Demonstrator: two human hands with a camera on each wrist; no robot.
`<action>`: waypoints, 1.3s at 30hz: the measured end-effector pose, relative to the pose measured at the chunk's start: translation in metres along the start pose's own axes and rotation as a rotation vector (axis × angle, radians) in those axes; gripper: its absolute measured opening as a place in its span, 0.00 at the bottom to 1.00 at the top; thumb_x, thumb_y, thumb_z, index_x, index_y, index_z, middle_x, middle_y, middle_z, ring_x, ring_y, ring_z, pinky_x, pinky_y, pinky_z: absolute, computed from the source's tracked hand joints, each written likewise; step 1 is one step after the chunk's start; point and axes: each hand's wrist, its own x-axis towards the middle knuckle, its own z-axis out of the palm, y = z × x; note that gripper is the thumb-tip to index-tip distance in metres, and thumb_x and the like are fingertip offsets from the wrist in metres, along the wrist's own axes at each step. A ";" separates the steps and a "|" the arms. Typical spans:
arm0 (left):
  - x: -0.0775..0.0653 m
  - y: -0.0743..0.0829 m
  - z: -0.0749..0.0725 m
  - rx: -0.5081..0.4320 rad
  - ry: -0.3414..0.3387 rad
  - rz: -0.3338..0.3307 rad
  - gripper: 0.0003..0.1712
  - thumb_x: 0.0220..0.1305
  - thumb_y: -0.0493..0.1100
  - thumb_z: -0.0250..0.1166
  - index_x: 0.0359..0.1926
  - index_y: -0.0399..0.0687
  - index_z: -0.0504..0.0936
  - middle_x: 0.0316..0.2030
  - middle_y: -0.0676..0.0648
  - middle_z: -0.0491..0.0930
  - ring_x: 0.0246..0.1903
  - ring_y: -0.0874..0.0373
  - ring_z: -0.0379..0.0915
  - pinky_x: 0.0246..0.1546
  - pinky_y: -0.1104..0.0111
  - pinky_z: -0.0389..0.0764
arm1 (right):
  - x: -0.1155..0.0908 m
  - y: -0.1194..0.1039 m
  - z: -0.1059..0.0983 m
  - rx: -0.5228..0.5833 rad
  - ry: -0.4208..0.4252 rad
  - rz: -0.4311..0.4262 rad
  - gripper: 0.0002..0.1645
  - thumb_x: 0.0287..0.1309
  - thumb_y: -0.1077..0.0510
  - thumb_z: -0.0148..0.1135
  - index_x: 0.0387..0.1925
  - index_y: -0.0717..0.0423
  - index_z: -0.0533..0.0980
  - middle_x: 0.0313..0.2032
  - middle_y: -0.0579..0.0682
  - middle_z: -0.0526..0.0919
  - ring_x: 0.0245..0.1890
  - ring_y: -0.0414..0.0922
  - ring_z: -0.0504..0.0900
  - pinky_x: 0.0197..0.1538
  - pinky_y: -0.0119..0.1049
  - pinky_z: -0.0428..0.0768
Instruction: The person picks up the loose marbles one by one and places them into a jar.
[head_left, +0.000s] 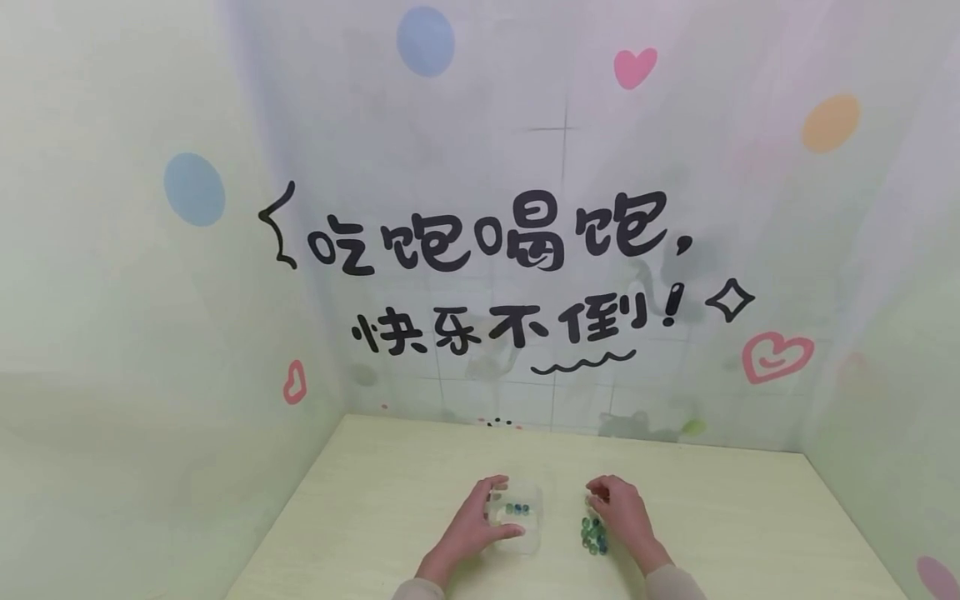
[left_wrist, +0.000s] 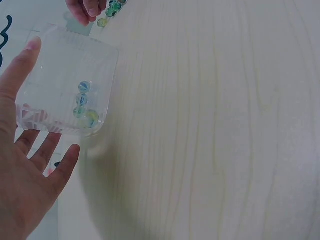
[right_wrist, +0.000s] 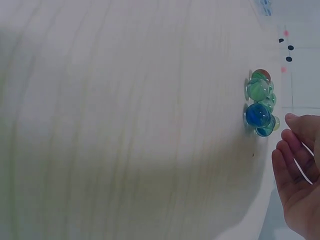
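Note:
A clear plastic box (head_left: 529, 543) stands on the table, with several glass marbles (left_wrist: 81, 100) inside, mostly in a row. My left hand (head_left: 474, 521) holds the box, its thumb on one side and fingers on the other; in the left wrist view the hand (left_wrist: 25, 175) has its lower fingers spread beside the wall. My right hand (head_left: 624, 510) is over the far end of a loose pile of green and blue marbles (head_left: 592, 535). In the right wrist view the right hand (right_wrist: 300, 175) has loosely bent fingers beside the pile, with no marble visible between thumb and fingers.
The pale wood-grain table (head_left: 360, 508) runs back to a printed cloth wall (head_left: 465, 150) with black lettering and coloured shapes. Side walls stand left and right. A yellowish marble (left_wrist: 102, 23) lies close to the right hand's fingertips.

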 end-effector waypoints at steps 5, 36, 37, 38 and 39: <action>0.000 0.001 0.000 0.004 0.000 -0.001 0.49 0.54 0.50 0.77 0.72 0.44 0.62 0.67 0.37 0.69 0.68 0.33 0.62 0.63 0.39 0.73 | 0.000 0.002 0.005 0.002 -0.018 0.031 0.09 0.53 0.68 0.69 0.38 0.60 0.82 0.35 0.51 0.85 0.36 0.44 0.82 0.43 0.42 0.85; 0.003 -0.002 0.001 0.026 0.006 0.004 0.49 0.54 0.50 0.77 0.72 0.45 0.62 0.67 0.37 0.69 0.66 0.33 0.65 0.60 0.40 0.75 | -0.002 -0.001 0.007 -0.015 0.001 0.046 0.08 0.51 0.70 0.69 0.35 0.59 0.83 0.31 0.49 0.85 0.33 0.41 0.80 0.37 0.38 0.82; 0.003 -0.002 0.001 0.027 0.006 0.003 0.49 0.54 0.50 0.77 0.72 0.45 0.62 0.67 0.37 0.69 0.66 0.33 0.65 0.60 0.40 0.75 | -0.002 -0.001 0.007 -0.015 0.002 0.047 0.08 0.51 0.70 0.69 0.34 0.59 0.83 0.31 0.49 0.85 0.33 0.41 0.80 0.38 0.38 0.83; 0.003 -0.002 0.001 0.029 0.007 0.003 0.49 0.54 0.50 0.77 0.72 0.45 0.62 0.67 0.37 0.69 0.66 0.33 0.65 0.61 0.40 0.75 | -0.002 -0.001 0.008 -0.016 0.003 0.048 0.08 0.51 0.70 0.69 0.34 0.58 0.83 0.31 0.49 0.85 0.33 0.41 0.80 0.38 0.38 0.83; 0.003 -0.002 0.001 0.031 0.007 0.002 0.49 0.54 0.50 0.77 0.72 0.45 0.62 0.67 0.37 0.69 0.66 0.33 0.65 0.61 0.40 0.75 | -0.002 0.000 0.008 -0.017 0.003 0.048 0.08 0.51 0.70 0.68 0.34 0.58 0.83 0.31 0.49 0.85 0.33 0.41 0.80 0.38 0.38 0.83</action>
